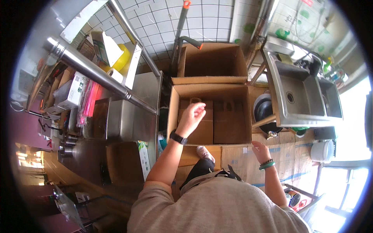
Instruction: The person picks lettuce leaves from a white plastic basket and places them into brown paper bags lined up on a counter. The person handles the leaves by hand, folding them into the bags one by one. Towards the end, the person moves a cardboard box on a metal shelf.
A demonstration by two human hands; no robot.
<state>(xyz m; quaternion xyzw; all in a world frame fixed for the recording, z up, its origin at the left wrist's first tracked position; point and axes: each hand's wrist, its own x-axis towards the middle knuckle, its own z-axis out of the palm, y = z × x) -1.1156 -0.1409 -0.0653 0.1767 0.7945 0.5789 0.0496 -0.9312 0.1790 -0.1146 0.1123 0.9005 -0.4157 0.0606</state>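
An open cardboard box [173,113] stands in front of me, with brown paper bags [228,125] with handles lying side by side inside it. My left hand [192,116], a dark watch on its wrist, is above the left part of this box with fingers slightly curled and nothing visible in them. Near the box's front right corner is my right hand [260,150], fingers loosely bent; whether they touch the box edge I cannot tell. Nothing shows in that hand. Behind the first box sits a second open cardboard box [209,79], its inside dark.
At right stands a stainless steel double sink [297,84], a black pan [266,113] beside its leg. A metal shelf with a steel rail [93,75] and a steel counter [134,122] line the left. Flattened cardboard [239,163] covers the floor; a white bucket [322,151] stands right.
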